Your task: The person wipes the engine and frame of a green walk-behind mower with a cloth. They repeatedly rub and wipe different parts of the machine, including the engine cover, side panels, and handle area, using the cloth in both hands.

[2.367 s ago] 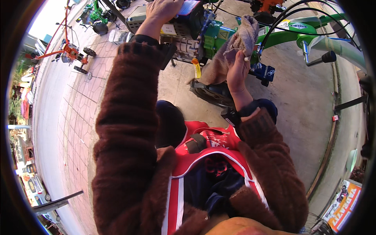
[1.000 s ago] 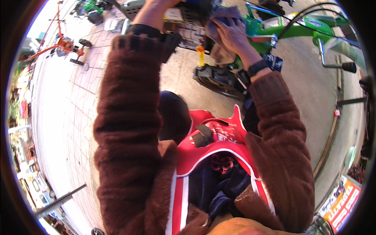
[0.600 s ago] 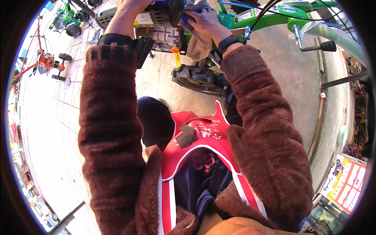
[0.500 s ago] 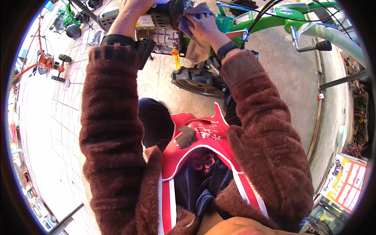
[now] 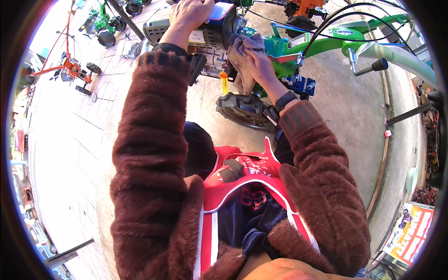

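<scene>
My left hand [image 5: 190, 13] is at the top of a small engine, its fingers bent over the black slotted engine cover [image 5: 165, 31]; the fingertips are partly hidden. In my right hand [image 5: 261, 67] is a crumpled grey-purple rag [image 5: 241, 58], pressed against the engine's right side beside the green machine body [image 5: 282, 70]. The lower part of the rag hangs down over the metal block. A yellow-orange tag or cap [image 5: 224, 81] sticks out below the engine, left of the rag. Beneath lies a black lugged tyre [image 5: 245, 112].
A green handlebar frame [image 5: 364, 28] with black cables and a crank handle [image 5: 371, 66] reaches out to the right. Orange [image 5: 70, 70] and green [image 5: 105, 28] tillers stand at the far left. A printed poster board [image 5: 408, 231] is at the lower right.
The view has shifted, so the machine sits lower and further right. My right hand has moved down with the rag, which now bunches above the fingers. My left hand stays on the engine.
</scene>
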The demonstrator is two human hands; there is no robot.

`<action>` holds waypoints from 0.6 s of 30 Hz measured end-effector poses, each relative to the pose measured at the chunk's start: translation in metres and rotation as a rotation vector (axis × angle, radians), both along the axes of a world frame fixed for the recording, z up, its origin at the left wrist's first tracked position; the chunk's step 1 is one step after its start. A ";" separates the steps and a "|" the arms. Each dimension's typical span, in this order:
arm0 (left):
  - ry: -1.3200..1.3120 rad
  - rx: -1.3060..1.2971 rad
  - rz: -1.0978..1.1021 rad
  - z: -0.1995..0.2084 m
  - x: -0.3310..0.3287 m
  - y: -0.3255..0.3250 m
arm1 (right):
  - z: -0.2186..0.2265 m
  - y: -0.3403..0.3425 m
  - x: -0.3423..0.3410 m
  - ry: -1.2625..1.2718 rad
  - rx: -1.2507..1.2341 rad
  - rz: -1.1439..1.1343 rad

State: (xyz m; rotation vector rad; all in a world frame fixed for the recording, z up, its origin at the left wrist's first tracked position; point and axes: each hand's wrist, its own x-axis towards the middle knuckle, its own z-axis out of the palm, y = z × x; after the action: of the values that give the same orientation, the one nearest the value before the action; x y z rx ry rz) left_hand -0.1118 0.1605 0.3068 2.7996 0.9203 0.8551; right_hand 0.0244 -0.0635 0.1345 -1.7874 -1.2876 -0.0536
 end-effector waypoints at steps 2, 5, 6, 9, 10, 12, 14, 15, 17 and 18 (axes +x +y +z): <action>-0.022 -0.046 0.042 -0.001 0.001 0.004 | -0.002 -0.008 -0.007 0.361 0.106 0.054; -0.187 -0.142 -0.018 0.001 -0.002 0.001 | 0.000 -0.038 -0.025 0.691 0.173 0.107; -0.240 -0.135 -0.060 0.001 -0.008 -0.003 | 0.003 -0.050 -0.033 0.781 0.166 0.068; -0.771 -0.353 -0.286 -0.007 -0.037 -0.030 | 0.021 -0.091 -0.054 1.028 0.235 0.150; -0.939 -0.314 -0.428 -0.015 -0.049 -0.046 | 0.030 -0.103 -0.060 1.044 0.232 0.182; -0.885 -0.395 -0.431 -0.041 -0.086 -0.086 | 0.046 -0.124 -0.077 0.916 0.201 0.193; -0.709 -0.651 -0.508 -0.075 -0.120 -0.133 | 0.059 -0.140 -0.099 0.888 0.116 0.247; -0.622 -0.855 -0.553 -0.094 -0.134 -0.158 | 0.065 -0.142 -0.111 0.930 0.130 0.372; -0.456 -0.805 -0.577 -0.125 -0.148 -0.204 | 0.077 -0.147 -0.129 0.757 0.098 0.411; -0.327 -0.980 -0.518 -0.134 -0.151 -0.215 | 0.082 -0.144 -0.136 0.747 0.110 0.455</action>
State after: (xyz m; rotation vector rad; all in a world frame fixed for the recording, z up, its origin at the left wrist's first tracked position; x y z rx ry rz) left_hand -0.2632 -0.0545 0.1733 1.8263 0.3549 0.5324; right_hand -0.1112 -0.2077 0.2169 -1.1928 -1.0629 0.7157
